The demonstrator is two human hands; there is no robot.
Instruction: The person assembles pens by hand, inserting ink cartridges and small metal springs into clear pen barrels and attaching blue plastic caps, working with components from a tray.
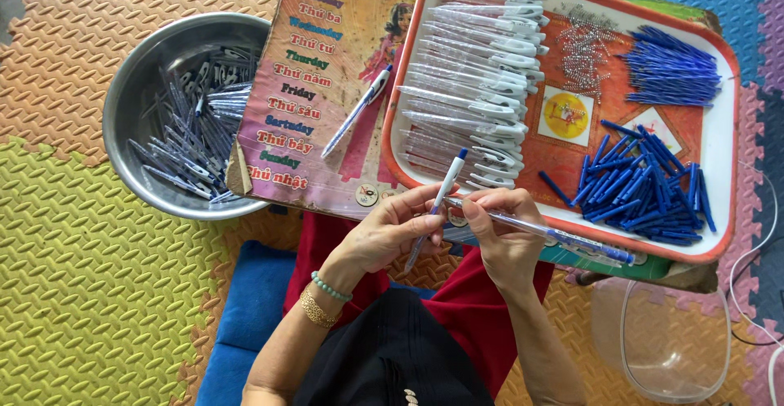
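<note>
Pen (437,206) in left hand (392,234); refill (555,234) in right hand (502,238).

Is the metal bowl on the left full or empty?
Partly full. The metal bowl holds a loose pile of finished pens across its right side, while bare metal shows on its left side.

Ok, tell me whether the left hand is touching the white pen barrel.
Touching. The head view shows the left hand pinching the white pen barrel between thumb and fingers, with no gap.
</note>
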